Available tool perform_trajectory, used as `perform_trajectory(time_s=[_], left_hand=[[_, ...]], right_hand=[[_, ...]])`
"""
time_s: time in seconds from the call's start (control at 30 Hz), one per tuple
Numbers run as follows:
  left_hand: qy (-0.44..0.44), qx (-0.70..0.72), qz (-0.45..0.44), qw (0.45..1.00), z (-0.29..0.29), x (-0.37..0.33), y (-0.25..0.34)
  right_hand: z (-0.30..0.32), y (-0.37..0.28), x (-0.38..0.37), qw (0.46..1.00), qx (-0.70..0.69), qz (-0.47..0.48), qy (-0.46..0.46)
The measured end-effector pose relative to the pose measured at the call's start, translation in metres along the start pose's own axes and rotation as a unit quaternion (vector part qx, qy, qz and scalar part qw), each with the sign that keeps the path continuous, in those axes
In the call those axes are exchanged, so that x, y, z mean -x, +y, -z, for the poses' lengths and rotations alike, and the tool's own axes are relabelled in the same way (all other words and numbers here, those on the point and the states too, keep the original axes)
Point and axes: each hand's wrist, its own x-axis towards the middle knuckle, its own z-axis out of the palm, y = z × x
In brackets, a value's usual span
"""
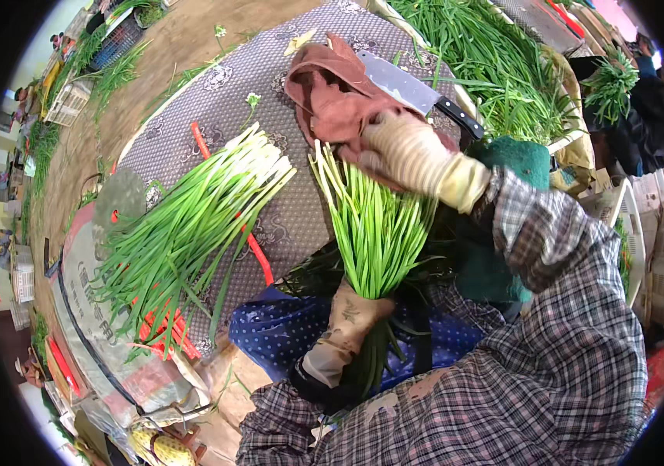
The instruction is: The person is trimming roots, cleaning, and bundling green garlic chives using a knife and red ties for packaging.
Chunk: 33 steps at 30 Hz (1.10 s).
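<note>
The left hand is clamping the greens, which are pointing lengthwise toward the cloth the right hand is clutching.

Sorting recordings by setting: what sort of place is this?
Probably a produce-packing area: a bunch of green stalks in the left hand, a large green heap at upper right, a white crate at upper left.

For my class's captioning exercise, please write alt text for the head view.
A gloved left hand grips a bunch of long green stalks while the gloved right hand, blurred, touches a reddish-brown cloth. Another bunch and a knife lie on the patterned tabletop.
</note>
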Motion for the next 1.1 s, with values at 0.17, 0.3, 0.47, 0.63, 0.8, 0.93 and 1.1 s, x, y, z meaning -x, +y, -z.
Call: perform_trajectory(time_s=[0.17,0.3,0.47,0.63,0.8,0.93,1.1], left_hand=[[-0.016,0.079,0.028,0.996,-0.001,0.004,0.003],[-0.032,0.029,0.017,0.999,-0.001,0.001,-0.022],[0.024,0.000,0.015,1.000,-0.008,0.000,-0.045],[0.009,-0.252,-0.119,0.960,-0.010,-0.008,-0.022],[0.014,-0.090,-0.026,0.996,-0.007,-0.004,-0.014],[0.035,0.045,0.014,0.998,-0.010,0.004,-0.017],[0.080,0.062,-0.009,0.995,-0.016,0.007,-0.024]], right_hand=[[0.021,0.040,-0.053,0.992,0.098,-0.042,0.068],[0.059,0.032,-0.048,0.995,0.033,0.066,0.062],[0.011,-0.054,0.033,0.964,0.030,0.221,-0.148],[0.002,-0.052,0.019,0.995,0.029,0.093,-0.026],[0.019,-0.024,-0.054,0.979,0.184,0.083,-0.028],[0.057,-0.030,-0.038,0.987,-0.043,0.098,-0.116],[0.012,-0.059,0.038,0.961,0.041,0.272,0.039]])
